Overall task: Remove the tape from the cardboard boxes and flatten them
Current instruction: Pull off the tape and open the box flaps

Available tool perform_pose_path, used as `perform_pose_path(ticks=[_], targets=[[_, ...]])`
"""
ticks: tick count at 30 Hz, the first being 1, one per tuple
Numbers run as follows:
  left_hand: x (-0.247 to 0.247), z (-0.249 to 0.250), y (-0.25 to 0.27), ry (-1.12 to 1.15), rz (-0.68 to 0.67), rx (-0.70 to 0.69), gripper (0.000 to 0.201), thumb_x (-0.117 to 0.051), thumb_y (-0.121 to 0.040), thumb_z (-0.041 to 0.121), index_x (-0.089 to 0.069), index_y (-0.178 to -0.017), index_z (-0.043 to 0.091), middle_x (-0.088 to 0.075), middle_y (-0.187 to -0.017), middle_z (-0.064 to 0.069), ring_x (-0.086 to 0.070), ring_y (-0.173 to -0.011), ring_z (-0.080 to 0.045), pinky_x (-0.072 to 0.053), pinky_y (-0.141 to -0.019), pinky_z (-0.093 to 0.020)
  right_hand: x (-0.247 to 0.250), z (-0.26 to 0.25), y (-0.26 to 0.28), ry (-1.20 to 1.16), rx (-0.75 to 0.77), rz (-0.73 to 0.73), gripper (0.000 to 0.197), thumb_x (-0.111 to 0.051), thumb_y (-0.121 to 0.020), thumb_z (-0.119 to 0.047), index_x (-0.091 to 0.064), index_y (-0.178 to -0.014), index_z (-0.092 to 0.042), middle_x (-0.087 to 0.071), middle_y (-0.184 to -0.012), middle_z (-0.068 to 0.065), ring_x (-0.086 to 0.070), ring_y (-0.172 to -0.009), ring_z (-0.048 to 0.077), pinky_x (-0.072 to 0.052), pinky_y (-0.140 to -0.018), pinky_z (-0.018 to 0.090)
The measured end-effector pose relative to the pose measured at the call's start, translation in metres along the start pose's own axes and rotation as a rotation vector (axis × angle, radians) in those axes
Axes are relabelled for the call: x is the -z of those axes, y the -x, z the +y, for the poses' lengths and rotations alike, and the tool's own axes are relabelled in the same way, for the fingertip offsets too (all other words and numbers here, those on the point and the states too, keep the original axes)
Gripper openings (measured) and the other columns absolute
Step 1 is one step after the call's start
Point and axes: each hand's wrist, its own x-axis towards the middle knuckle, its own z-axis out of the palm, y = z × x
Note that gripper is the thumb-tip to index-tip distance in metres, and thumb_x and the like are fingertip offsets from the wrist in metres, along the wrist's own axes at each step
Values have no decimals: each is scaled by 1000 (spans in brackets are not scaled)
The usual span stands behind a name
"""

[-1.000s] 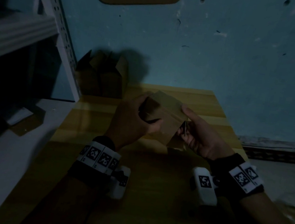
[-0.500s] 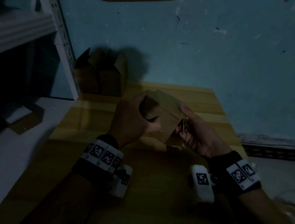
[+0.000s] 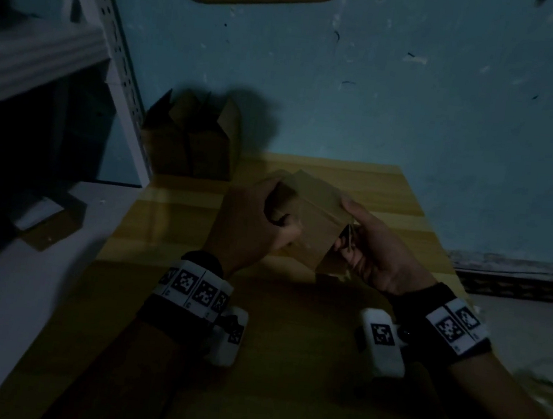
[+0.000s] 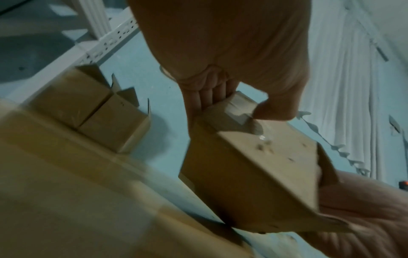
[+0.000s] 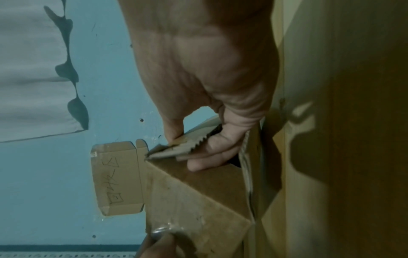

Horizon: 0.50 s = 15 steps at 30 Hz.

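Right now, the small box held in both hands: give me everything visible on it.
The small box is plain brown corrugated cardboard, scuffed and speckled, held tilted in the air above the wooden table. Clear glossy tape runs over one end. The left hand grips that end, thumb tip at the tape. At the opposite end a flap stands open, showing the fluted edge; the right hand holds there, pinching a strip with a serrated edge. Nothing else touches it.
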Motion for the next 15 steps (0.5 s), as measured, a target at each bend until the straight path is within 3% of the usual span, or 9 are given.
perform_pose_path(ticks=[3,6,8,11,13,15], targets=[[4,0,0,45,-45,38,52,-73,-75,49,-68,-118,21,-70,-101,10,-66,-92,-5,-55,-75,-19,2,-1,1,-20,22,-17,39,-61,-97,-35,-59,-121,-4,-71,-73,6,-67,-52,11,-58,-50,17],[5,2,0,18,-31,76,81,-74,-62,71,-62,-130,27,-69,-119,11,-64,-105,-3,-57,-83,-25,1,2,-1,-18,26,-23,51,-67,-93,-38,-59,-131,-4,-75,-95,11,-70,-75,17,-62,-76,25],[4,2,-2,-13,-3,100,83,-79,-62,65,-60,-133,27,-67,-123,9,-63,-107,-4,-58,-85,-27,-3,2,0,-22,32,-11,52,-71,-89,-38,-61,-129,-6,-76,-102,12,-71,-82,19,-61,-80,25],[4,2,-4,82,-17,155,72,-84,-73,42,-56,-137,24,-65,-126,8,-62,-111,-7,-57,-91,-30,-4,3,-1,-44,65,-13,54,-71,-89,-38,-61,-132,-6,-75,-108,13,-71,-90,20,-54,-88,27],[3,2,-4,163,-1,170,68,-83,-78,32,-52,-138,24,-60,-122,17,-59,-109,3,-53,-88,-16,-5,2,0,-55,98,-26,52,-67,-93,-38,-59,-133,-6,-76,-104,11,-73,-84,18,-57,-82,24],[4,5,-2,236,90,166,60,-84,-76,21,-50,-125,25,-57,-112,24,-58,-99,15,-50,-78,-7,-7,2,2,-52,119,-40,55,-64,-96,-41,-56,-138,-7,-75,-110,13,-74,-90,20,-57,-89,28]])
